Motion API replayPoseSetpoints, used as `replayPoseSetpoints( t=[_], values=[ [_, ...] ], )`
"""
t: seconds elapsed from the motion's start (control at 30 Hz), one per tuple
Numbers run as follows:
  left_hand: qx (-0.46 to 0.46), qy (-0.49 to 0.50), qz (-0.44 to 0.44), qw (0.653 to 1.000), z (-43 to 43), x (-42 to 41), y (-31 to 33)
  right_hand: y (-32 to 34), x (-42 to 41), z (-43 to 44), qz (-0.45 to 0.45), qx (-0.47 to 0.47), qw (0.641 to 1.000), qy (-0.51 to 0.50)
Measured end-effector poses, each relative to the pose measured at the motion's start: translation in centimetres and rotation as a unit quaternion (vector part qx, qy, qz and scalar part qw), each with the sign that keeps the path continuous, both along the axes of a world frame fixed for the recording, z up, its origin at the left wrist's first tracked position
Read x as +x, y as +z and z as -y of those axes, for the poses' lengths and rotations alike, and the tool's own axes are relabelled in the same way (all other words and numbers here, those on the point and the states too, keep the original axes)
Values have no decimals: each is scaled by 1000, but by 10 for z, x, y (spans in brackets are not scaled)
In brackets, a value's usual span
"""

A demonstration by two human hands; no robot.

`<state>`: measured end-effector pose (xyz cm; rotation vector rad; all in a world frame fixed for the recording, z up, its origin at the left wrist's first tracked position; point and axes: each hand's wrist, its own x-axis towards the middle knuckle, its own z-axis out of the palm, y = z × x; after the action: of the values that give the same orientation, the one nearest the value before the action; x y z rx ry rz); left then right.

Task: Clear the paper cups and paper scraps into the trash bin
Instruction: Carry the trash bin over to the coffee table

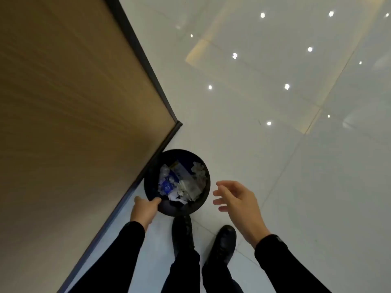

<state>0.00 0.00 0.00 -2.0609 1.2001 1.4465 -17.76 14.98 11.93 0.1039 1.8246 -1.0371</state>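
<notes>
Trash bin (150,182) is sitting on floor, table (74,102) corner at its 11 o'clock, paper scraps (186,188) lying inside. Left hand (145,210) is gripping rim at 7 o'clock, prob. steadying it. Right hand (237,199) is hovering at 4 o'clock, apart, fingers spread, holding nothing.
</notes>
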Motion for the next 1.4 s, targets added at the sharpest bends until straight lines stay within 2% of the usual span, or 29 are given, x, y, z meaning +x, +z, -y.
replayPoseSetpoints(
  t=[0.13, 0.2, 0.33, 0.47, 0.67, 0.83, 0.97, 1.17, 1.4],
  values=[
    [56, 137, -34, 988, 2, -5, -35, -33, -4, 7, 10, 5, 1000, 1],
    [44, 149, -31, 987, -2, -5, -46, -41, -2, 9, 12, 5, 1000, 2],
    [-9, 97, -35, 995, -6, -5, -44, -34, -3, 13, 4, 2, 1000, -1],
    [-30, 53, -76, 995, -1, -26, -5, 0, -10, 14, -11, -5, 1000, -11],
    [-54, 11, -118, 991, 12, -59, 126, 98, -36, 5, -38, 6, 999, -33],
    [-61, -18, -162, 985, 19, -90, 267, 212, -52, -2, -62, 26, 996, -53],
    [-88, -81, -204, 972, 25, -118, 379, 305, -66, -4, -101, 15, 989, -104],
    [-141, -157, -296, 932, 34, -168, 517, 419, -89, -12, -69, -23, 988, -136],
    [-180, -257, -384, 868, 16, -224, 604, 480, -112, -27, -11, -136, 976, -170]
  ],
)
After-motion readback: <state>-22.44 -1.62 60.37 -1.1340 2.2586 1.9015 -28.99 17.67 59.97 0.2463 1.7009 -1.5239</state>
